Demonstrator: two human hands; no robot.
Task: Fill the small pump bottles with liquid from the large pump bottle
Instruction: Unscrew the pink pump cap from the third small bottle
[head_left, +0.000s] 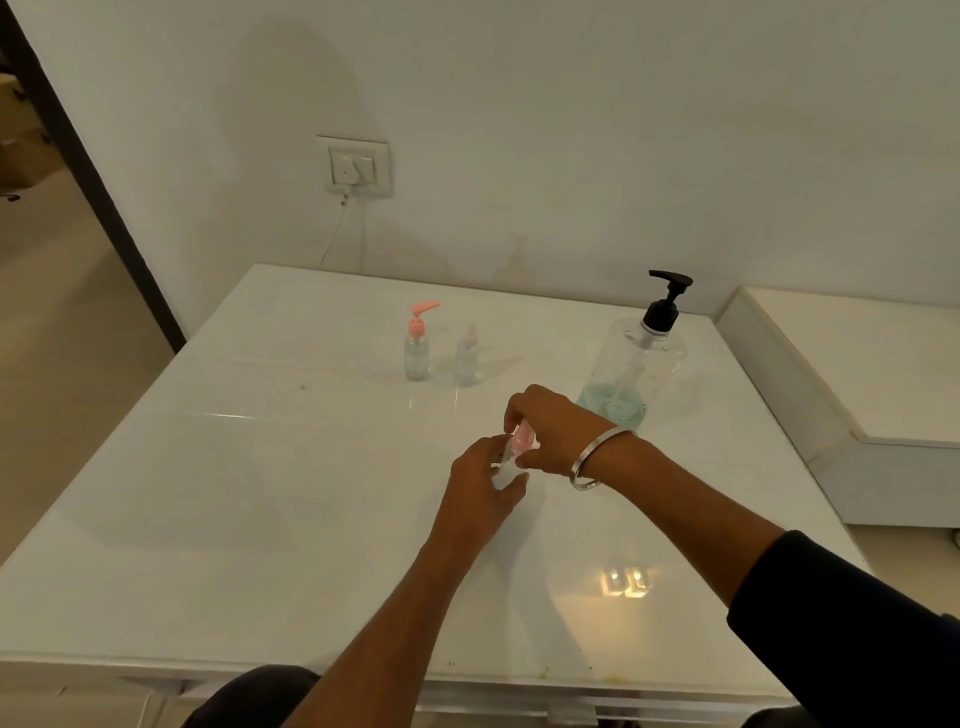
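Small pump bottle (506, 467), clear with a pink pump top (521, 439), sits near the middle of the white table (208, 519), gripped between both hands. The left hand (480, 491) curls round its body from 7 o'clock; the right hand (550, 431), wearing a metal bangle (597, 460), pinches the pink top from 2 o'clock. Its long axis tilts, top toward 1 o'clock; most of the body is hidden by fingers, so any fill level cannot be made out.

At 11 o'clock two more small bottles stand upright, one pink-topped (418, 345), one clear-capped (466, 358) and faint. At 1 o'clock the large pump bottle (636, 364) stands upright, black nozzle pointing left, blue liquid low inside. Wide bare tabletop lies at 8 o'clock; the near edge runs along the bottom, the far edge meets the wall.
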